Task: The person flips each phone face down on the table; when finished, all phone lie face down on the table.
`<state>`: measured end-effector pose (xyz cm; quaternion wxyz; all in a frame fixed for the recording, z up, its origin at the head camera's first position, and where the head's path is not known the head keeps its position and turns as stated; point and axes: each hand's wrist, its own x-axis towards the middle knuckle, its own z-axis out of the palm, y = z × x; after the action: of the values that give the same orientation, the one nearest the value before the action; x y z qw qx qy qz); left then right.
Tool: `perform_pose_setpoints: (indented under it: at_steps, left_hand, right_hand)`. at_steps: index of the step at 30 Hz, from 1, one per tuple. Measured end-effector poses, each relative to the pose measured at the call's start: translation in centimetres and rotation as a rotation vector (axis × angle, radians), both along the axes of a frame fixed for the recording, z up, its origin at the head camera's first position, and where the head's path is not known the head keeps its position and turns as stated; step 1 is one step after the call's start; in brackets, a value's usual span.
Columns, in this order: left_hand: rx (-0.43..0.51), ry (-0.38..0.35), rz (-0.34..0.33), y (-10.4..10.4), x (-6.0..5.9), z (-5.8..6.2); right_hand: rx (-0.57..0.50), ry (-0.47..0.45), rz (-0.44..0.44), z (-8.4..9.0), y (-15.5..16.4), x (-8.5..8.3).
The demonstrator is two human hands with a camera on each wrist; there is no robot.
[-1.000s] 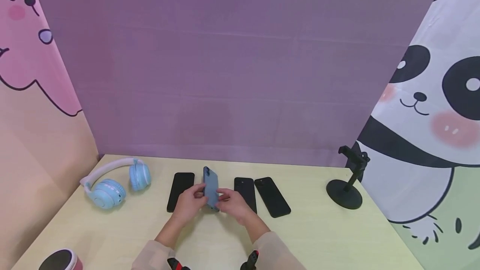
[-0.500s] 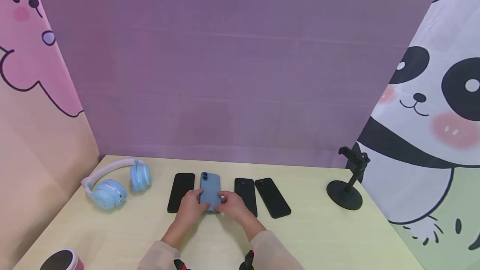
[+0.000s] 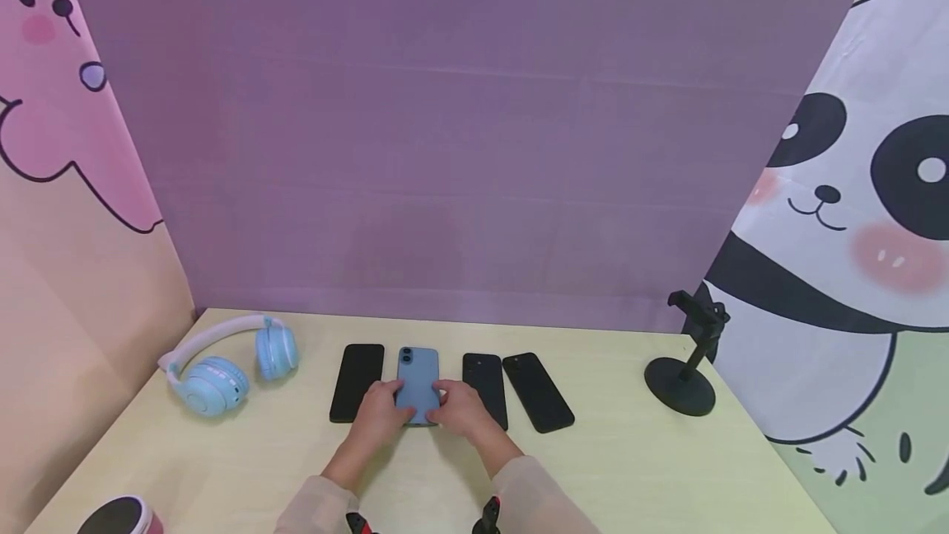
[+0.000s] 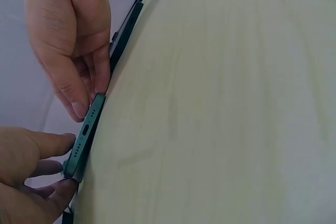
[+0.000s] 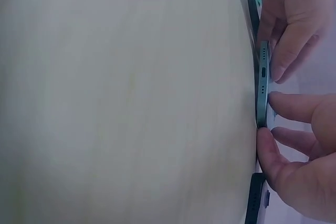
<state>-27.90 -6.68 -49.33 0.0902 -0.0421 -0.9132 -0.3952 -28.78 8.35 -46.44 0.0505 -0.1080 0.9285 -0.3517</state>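
A light blue phone (image 3: 418,371) lies back up on the table among dark phones, its two camera lenses at the upper left. My left hand (image 3: 380,414) holds it by the left edge, thumb near the lower corner. My right hand (image 3: 461,409) grips the opposite edge in a like way. Both wrist views show the phone's bottom edge (image 4: 85,129) with its charging port, fingers at either end. Whether that edge is fully down on the wood cannot be told. A black phone (image 3: 357,381) lies left; two dark phones (image 3: 485,381) (image 3: 539,392) lie right.
Blue and white headphones (image 3: 215,373) rest at the back left of the wooden table (image 3: 593,476). A black stand (image 3: 685,377) with a round base is at the right. A dark-topped pink container (image 3: 122,516) sits front left. A purple backdrop (image 3: 474,138) rises behind.
The blue phone was tilted up on its edge between both hands. It has turned flat, back upward, and come down onto the row, then shifted slightly toward me.
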Motion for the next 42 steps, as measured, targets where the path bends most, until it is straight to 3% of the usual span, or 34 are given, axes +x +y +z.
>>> perform_pose_setpoints:
  at_steps: [10,16,21,26,31,36,42]
  left_hand:
    - [-0.033,-0.015,-0.017,0.1,0.1,0.3]
    - [-0.04,-0.022,-0.017,-0.1,0.0,-0.2]
    - [-0.039,-0.014,-0.021,-0.5,0.2,0.2]
    - [-0.012,0.019,0.029,-2.5,0.6,1.0]
    - [-0.01,0.039,0.058,-5.7,0.8,1.2]
    - [-0.016,-0.003,0.077,-8.1,1.4,1.1]
    - [0.019,-0.054,0.039,-9.5,1.7,0.9]
  right_hand:
    - [0.012,-0.015,-0.031,-0.1,-0.1,0.0]
    - [-0.001,-0.031,-0.035,0.1,-0.2,0.3]
    - [0.023,0.019,-0.042,0.3,-0.6,0.5]
    - [0.035,0.103,-0.046,0.6,-2.3,0.7]
    - [-0.006,0.107,-0.015,0.9,-4.8,1.1]
    - [0.0,0.094,0.027,0.5,-7.1,1.5]
    - [-0.037,0.06,0.014,0.3,-8.6,2.1]
